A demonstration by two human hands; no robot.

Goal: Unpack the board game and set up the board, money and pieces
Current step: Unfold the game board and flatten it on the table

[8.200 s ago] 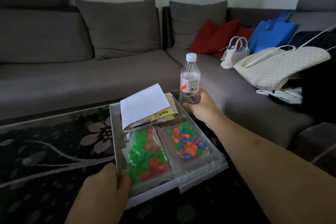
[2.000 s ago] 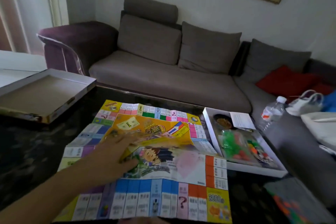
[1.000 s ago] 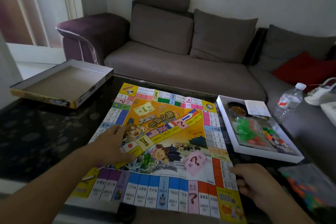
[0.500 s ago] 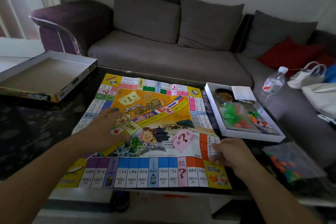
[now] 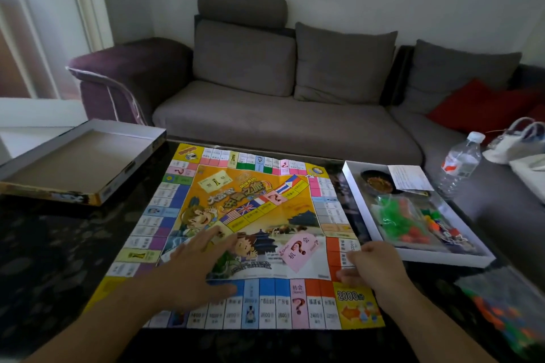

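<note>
Head view: game board (image 5: 253, 233) unfolded flat on the dark tabletop (image 5: 59, 244), filling the centre of the frame. Left hand (image 5: 194, 271) at lower centre, fingers straight and spread, palm pressed flat on the board's lower left part. Right hand (image 5: 371, 265) at lower right of centre, fingers loosely curled at the board's right edge, over the orange squares; whether pinching the paper or only resting, cannot tell. Box tray (image 5: 418, 259) just right of the board, near the right hand, holding bags of green, red and mixed-colour plastic pieces (image 5: 404, 221) and a white sheet (image 5: 410, 177). Box lid (image 5: 76, 162) at upper left, upturned, well apart from both hands. Water bottle (image 5: 460, 165) on the grey sofa (image 5: 280, 127) at far right.
</note>
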